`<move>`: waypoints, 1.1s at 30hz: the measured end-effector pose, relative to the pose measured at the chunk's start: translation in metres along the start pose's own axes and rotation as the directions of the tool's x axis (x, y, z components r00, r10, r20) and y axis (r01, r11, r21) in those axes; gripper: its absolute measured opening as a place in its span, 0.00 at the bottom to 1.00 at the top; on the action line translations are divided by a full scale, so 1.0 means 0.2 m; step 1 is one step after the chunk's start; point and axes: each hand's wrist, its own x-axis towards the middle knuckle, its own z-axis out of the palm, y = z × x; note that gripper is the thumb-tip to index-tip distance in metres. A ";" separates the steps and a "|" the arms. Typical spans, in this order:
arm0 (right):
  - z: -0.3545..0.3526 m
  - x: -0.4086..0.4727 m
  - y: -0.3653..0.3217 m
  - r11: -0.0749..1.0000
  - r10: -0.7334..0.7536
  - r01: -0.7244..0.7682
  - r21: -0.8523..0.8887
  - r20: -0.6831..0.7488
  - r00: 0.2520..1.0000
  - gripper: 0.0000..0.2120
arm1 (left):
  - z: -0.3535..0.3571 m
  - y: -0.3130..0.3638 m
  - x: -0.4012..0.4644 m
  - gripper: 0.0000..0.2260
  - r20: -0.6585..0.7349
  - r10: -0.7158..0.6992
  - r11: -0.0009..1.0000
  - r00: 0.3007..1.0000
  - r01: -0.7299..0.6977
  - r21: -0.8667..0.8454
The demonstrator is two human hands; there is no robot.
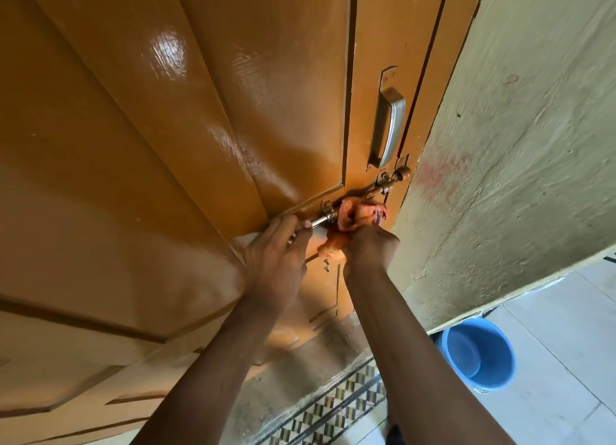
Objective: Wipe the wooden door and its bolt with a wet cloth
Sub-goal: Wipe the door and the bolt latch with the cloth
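The glossy brown wooden door [200, 128] fills the left and centre of the head view. Its metal sliding bolt [383, 186] runs across the door near the right edge, below a steel pull handle [388, 128]. My right hand [371, 241] is closed on a bunched orange-pink cloth [356, 214] that is pressed around the middle of the bolt. My left hand [276, 258] rests on the door just left of it, with its fingertips touching the bolt's left end. The bolt's middle is hidden by the cloth.
A rough pale plastered wall [516, 144] stands right of the door edge. A blue bucket [476, 354] sits on the light tiled floor at lower right. A patterned tile strip [336, 408] runs along the threshold below my arms.
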 end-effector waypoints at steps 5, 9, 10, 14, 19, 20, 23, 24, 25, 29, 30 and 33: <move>-0.03 -0.03 0.02 0.998 -0.037 0.035 0.050 0.048 0.998 0.11 | -0.01 0.00 0.00 0.12 -0.002 0.021 0.999 1.000 -0.021 0.026; -0.02 0.00 0.02 0.993 0.115 -0.111 0.048 -0.077 0.990 0.12 | -0.02 0.00 0.01 0.12 -0.008 0.036 0.998 0.999 -0.035 0.050; 0.00 -0.01 0.00 0.986 0.145 -0.139 0.091 -0.073 0.987 0.11 | -0.02 0.00 0.01 0.11 -0.013 0.036 0.998 0.999 -0.036 0.044; 0.02 -0.06 0.00 0.990 0.055 -0.058 0.132 0.024 0.998 0.09 | 0.00 -0.01 0.00 0.09 -0.020 0.036 0.999 0.999 -0.036 0.030; 0.01 -0.01 0.04 0.969 0.186 -0.181 0.167 -0.017 0.982 0.11 | -0.02 -0.01 0.01 0.06 -0.047 0.047 0.998 0.998 -0.045 0.045; 0.02 -0.02 0.02 0.955 0.223 -0.217 0.200 -0.008 0.975 0.12 | -0.02 -0.01 0.01 0.06 -0.053 0.048 0.998 0.997 -0.045 0.043; 0.03 -0.04 0.00 0.947 0.200 -0.210 0.242 0.066 0.978 0.10 | -0.01 -0.01 0.01 0.06 -0.043 0.028 0.999 0.999 -0.027 0.022; 0.01 -0.05 0.01 0.951 0.161 -0.183 0.249 0.106 0.981 0.12 | -0.01 -0.02 0.00 0.06 -0.039 0.023 1.000 0.999 -0.023 0.018; 0.00 -0.06 0.02 0.957 0.123 -0.152 0.248 0.129 0.984 0.12 | -0.01 -0.02 0.00 0.06 -0.037 0.019 1.000 0.999 -0.018 0.020; 0.01 -0.04 0.01 0.946 0.208 -0.202 0.252 0.003 0.978 0.12 | -0.02 -0.01 0.01 0.05 -0.031 0.036 0.998 0.999 -0.035 0.045; 0.02 -0.04 -0.01 0.942 0.218 -0.211 0.260 0.000 0.976 0.13 | -0.02 -0.01 0.01 0.06 -0.034 0.035 0.998 0.999 -0.033 0.044; 0.02 -0.08 -0.03 0.957 0.167 -0.175 0.231 0.056 0.984 0.09 | -0.01 -0.02 0.01 0.06 -0.031 0.038 0.999 0.999 -0.038 0.010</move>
